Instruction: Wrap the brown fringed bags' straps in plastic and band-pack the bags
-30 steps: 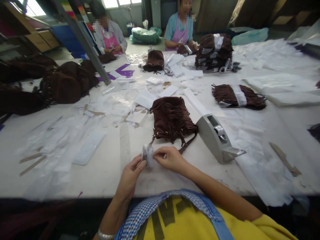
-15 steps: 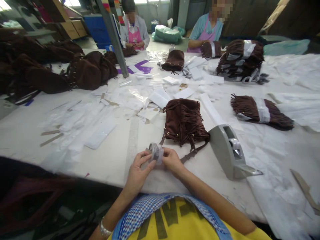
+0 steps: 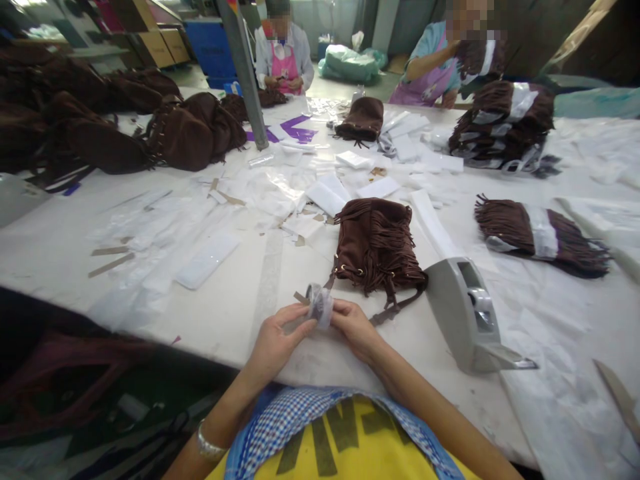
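Close to the table's front edge, a coiled strap (image 3: 320, 305) in whitish translucent wrapping is pinched between my two hands. My left hand (image 3: 277, 341) closes on its left side, thumb below and fingers above. The fingers of my right hand (image 3: 357, 330) press on its right side. A narrow brown strip (image 3: 301, 298) pokes out at the left; whether it belongs to the strap I cannot tell. Just beyond lies a dark brown fringed bag (image 3: 377, 243), its drawstring eyelets toward me and a strap trailing to the right. A grey tape dispenser (image 3: 463, 313) stands right of the bag.
A wrapped fringed bag (image 3: 543, 233) lies at the right, with a stack of them (image 3: 503, 127) behind. Brown bags (image 3: 195, 133) are heaped at the left beside a metal post (image 3: 245, 73). Paper and plastic scraps (image 3: 273, 190) litter the middle. Two co-workers sit opposite.
The co-worker at the right has raised a wrapped bag off the table. My hands keep hold of the wrapped strap with little movement. The whole view has shifted slightly.
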